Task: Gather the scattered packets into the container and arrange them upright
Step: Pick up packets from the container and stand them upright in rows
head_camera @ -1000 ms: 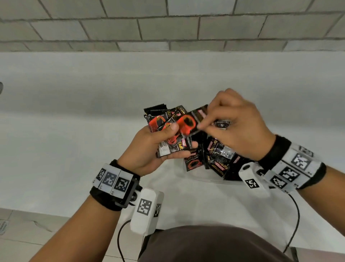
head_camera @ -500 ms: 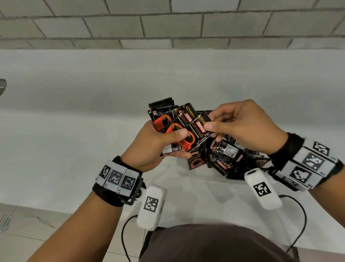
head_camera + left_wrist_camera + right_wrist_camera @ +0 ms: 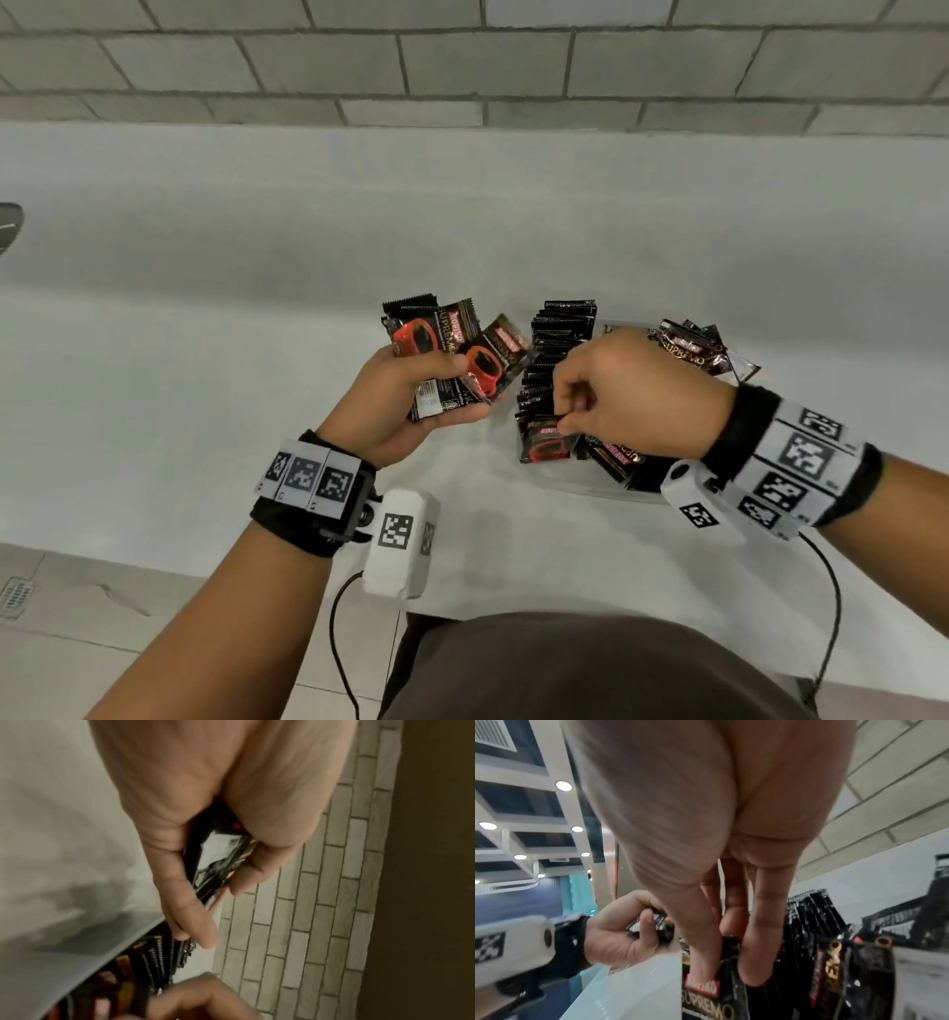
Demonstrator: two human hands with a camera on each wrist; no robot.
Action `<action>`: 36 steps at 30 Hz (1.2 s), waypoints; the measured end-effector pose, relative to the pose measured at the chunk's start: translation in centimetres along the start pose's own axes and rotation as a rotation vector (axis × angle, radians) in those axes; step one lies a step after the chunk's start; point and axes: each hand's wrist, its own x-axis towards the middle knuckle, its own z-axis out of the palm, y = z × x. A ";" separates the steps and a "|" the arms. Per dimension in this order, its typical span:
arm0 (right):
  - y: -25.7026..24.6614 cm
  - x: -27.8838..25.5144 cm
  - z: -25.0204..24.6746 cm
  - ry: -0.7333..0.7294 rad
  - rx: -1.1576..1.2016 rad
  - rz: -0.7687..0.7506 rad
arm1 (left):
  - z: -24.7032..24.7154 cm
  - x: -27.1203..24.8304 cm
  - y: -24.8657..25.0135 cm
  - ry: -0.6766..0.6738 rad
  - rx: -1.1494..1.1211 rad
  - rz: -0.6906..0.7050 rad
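1. Several packets sit fanned in the left hand, thumb clamped over them; the right hand pinches one packet at the clear container on the white tabletop.
2. Left wrist: fingers curl round the bundle.
3. Right wrist: thumb and fingertips pinch a packet's top edge among upright ones.

right hand down — pinching container's front packet

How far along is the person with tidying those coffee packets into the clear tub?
Partly done. A row of packets already stands on edge in the clear tub. In hand: the right hand pinches one packet at the tub's near end, and the left hand grips a small bunch beside the tub. Left: that bunch, plus the loose packets lying jumbled at the tub's far right.
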 end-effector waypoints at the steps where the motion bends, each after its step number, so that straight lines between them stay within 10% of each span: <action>1: -0.1 0.3 0.3 -0.007 -0.030 -0.006 | 0.1 0.0 -0.1 0.007 -0.024 -0.012; 16: 0.3 0.4 -0.4 0.041 0.042 0.110 | 0.2 -0.2 -0.1 0.011 -0.016 0.084; 23: -0.4 -0.6 -2.9 0.190 0.682 0.179 | 1.6 -1.1 0.4 -0.106 0.097 0.122; 28: -0.2 -0.8 -4.0 0.306 0.670 0.188 | 1.6 -1.3 0.8 -0.143 0.081 0.126; 36: 0.5 -1.5 -2.2 0.031 0.175 0.141 | -1.8 -1.1 1.3 -0.082 -0.072 0.090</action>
